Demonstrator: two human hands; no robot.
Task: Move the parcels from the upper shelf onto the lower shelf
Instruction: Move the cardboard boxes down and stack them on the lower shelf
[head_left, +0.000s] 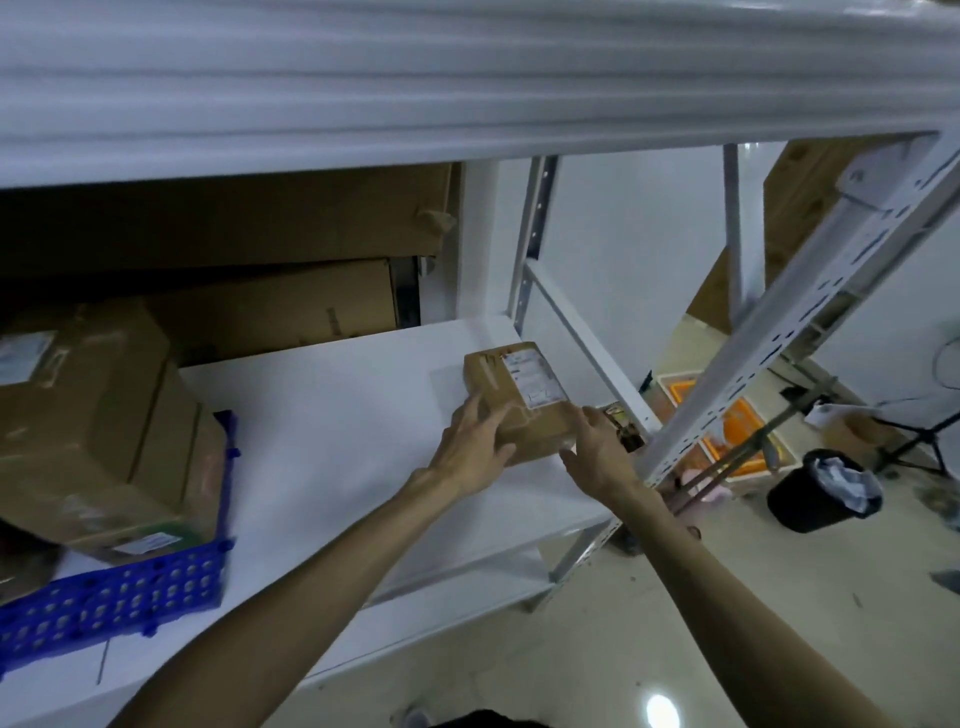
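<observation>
A small brown parcel (519, 395) with a white label lies flat on the white lower shelf (332, 447), near its right end. My left hand (470, 452) rests on the parcel's near left side with straight fingers. My right hand (597, 452) touches its near right corner, fingers extended. The upper shelf's white front edge (467, 83) fills the top of the view, and what lies on it is hidden.
A large cardboard box (98, 426) sits in a blue perforated crate (119, 592) at the left of the shelf. Flat cardboard stands behind. A white slotted upright (779, 332) rises at the right. On the floor stand a black bin (821, 493) and orange-lined boxes (737, 421).
</observation>
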